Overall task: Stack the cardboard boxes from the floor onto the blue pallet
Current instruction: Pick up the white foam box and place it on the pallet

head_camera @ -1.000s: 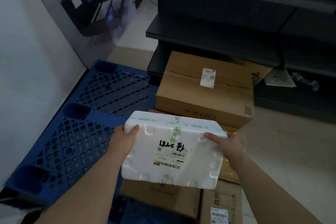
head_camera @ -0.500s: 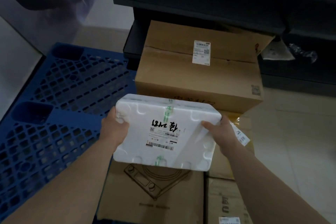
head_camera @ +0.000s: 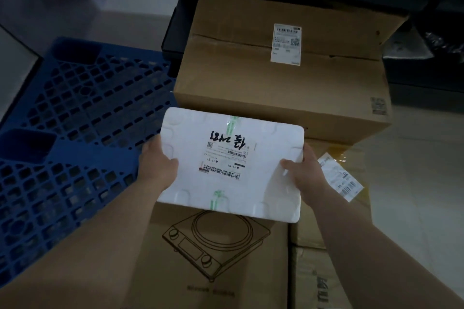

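I grip a white foam box (head_camera: 232, 165) by its short ends above a spread of cardboard boxes.

My left hand (head_camera: 157, 167) and right hand (head_camera: 307, 173) are each closed on an edge; its moulded lid is dimpled, round-cornered, taped green, with a barcode label and black scrawl; beneath lies a smooth carton printed with a cooktop outline (head_camera: 216, 258); behind, a large brown box (head_camera: 281, 78); left, the blue pallet (head_camera: 75, 118) of lattice plastic.
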Motion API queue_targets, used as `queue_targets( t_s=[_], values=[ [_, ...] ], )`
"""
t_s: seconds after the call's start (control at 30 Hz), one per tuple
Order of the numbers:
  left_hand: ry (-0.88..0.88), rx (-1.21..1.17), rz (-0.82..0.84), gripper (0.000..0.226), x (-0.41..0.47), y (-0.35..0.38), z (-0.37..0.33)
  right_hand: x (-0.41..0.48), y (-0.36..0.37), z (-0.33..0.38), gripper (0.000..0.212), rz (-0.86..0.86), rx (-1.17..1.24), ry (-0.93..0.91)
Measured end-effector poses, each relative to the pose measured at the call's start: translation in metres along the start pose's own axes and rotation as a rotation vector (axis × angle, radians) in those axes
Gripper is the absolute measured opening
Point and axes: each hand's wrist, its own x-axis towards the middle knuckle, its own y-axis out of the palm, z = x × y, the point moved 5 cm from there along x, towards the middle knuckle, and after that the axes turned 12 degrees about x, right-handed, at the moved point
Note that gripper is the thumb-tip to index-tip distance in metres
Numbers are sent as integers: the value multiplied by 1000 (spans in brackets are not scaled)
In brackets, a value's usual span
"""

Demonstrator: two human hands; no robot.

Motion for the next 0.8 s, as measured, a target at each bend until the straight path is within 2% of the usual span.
queue_targets(
  t_s=[0.1,0.37,0.57,0.67,0.8],
  values=[
    [-39,15,52,71,3,7,2,3,3,-6,50,4,-8,29],
    [-11,-1,42,62,6,13,5,6,4,-7,48,-30,-115,40],
    [-62,74,-68,56,-16,0,-11,-18,-5,8,43,-70,-210,11],
    [-6,72,-51,64,-41,-10,-29,-41,-13,27,47,-98,-266,-43],
    [96,-13,28,58,-84,-30,-69,-90,-34,62,59,-147,-352,-119]
  ],
)
